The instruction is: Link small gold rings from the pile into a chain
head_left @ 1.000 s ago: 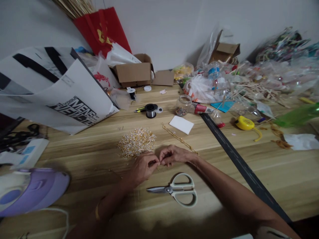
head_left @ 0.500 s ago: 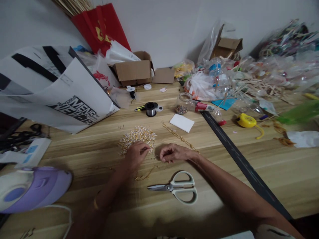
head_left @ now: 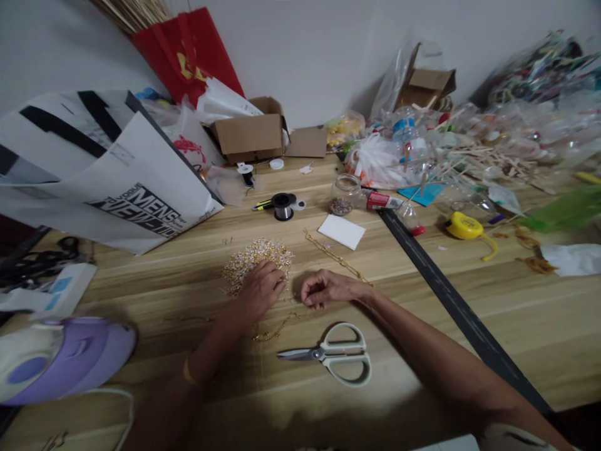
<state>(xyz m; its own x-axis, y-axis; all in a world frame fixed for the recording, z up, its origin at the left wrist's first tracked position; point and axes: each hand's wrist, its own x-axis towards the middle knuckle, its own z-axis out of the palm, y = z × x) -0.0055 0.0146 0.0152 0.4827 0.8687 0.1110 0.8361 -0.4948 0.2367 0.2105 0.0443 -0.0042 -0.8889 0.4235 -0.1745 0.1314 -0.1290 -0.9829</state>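
My left hand (head_left: 261,289) lies palm down over the right front edge of a heap of small gold and clear beads (head_left: 246,262). Its fingers are bent together and their tips are hidden. Just to the right, my right hand (head_left: 328,288) rests on the table, thumb and forefinger closed in a pinch; whatever they hold is too small to name. A few loose beads (head_left: 295,294) lie between the hands. In front of them is a gold beaded chain (head_left: 275,332), with scissors (head_left: 323,354) nearer me. Another gold chain (head_left: 335,255) runs behind my right hand.
A wire spool (head_left: 283,208), a white card (head_left: 342,232) and a glass jar of beads (head_left: 345,195) stand behind. A purple and white appliance (head_left: 89,357) and a large paper bag (head_left: 141,194) are left. A yellow tape measure (head_left: 462,225) and heaped plastic lie right.
My left hand has turned palm down over the beads, hiding the pinch and the small pale thing at its fingertips. My right hand has hardly moved. The view has shifted slightly.
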